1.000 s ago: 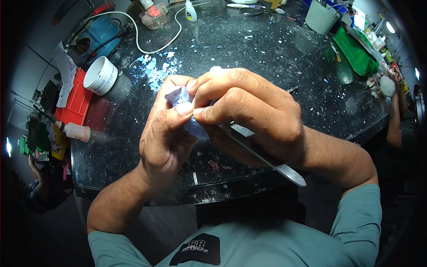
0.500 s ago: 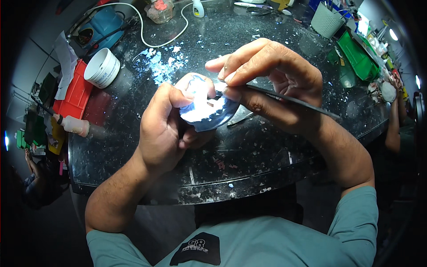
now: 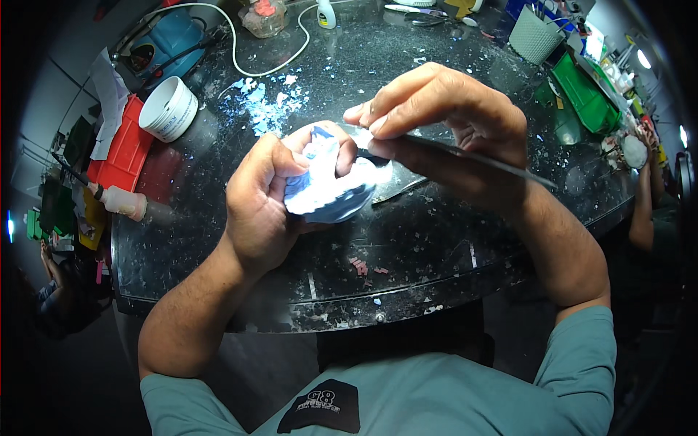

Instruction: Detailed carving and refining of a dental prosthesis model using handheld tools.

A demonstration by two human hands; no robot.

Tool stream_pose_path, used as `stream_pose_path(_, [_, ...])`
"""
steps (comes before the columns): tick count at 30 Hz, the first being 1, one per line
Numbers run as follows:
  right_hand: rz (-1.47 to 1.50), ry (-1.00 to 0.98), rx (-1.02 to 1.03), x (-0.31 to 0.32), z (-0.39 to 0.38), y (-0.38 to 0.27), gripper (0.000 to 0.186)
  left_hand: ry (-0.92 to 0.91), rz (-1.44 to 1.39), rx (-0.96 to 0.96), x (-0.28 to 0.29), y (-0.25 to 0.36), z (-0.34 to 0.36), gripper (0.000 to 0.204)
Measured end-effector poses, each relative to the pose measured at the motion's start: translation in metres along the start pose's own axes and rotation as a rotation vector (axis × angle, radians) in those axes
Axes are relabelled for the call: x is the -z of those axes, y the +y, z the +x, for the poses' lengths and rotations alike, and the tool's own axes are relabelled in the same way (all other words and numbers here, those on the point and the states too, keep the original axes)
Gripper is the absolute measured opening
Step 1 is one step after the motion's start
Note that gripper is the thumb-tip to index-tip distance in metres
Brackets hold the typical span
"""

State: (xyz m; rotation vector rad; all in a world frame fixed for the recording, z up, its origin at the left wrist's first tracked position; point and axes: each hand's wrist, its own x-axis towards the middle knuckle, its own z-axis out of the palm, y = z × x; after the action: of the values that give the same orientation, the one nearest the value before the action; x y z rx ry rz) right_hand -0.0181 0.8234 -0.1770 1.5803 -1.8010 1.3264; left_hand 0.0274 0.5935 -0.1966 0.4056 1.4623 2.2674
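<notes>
A blue-and-white dental cast (image 3: pixel 331 195), partly washed out by glare, is gripped in my left hand (image 3: pixel 256 190), thumb on top and fingers curled round its far side. My right hand (image 3: pixel 454 120) is closed in a pinch on a slim, dark metal carving tool (image 3: pixel 502 168). Its handle points down to the right; its working end lies by my fingertips, close to the cast's far right side, and I cannot tell whether they touch. Under the hands, a flat metal blade (image 3: pixel 401 190) rests on the black table (image 3: pixel 407 254).
Blue and white shavings (image 3: pixel 265 105) lie beyond my left hand, pink scraps (image 3: pixel 359 267) near the front edge. At left are a white tub (image 3: pixel 169 110), red tray (image 3: pixel 120 156) and blue machine (image 3: pixel 167 47). A green tray (image 3: pixel 585 91) and tool holder (image 3: pixel 536 35) stand at right.
My left hand has turned and tilted the cast, shifting it slightly left and away from my right fingertips. The right hand stays nearly in place, still pinching the tool.
</notes>
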Motion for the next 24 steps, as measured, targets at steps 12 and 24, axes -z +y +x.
stream_pose_path(12, [-0.123, -0.078, 0.061, -0.005, 0.002, -0.013, 0.015, -0.086, 0.063, 0.043, -0.001, 0.006, -0.003, 0.048])
stream_pose_path(24, [-0.144, 0.021, 0.127, -0.007, -0.001, -0.012, 0.009, -0.019, 0.148, 0.027, -0.016, 0.01, -0.005, 0.047])
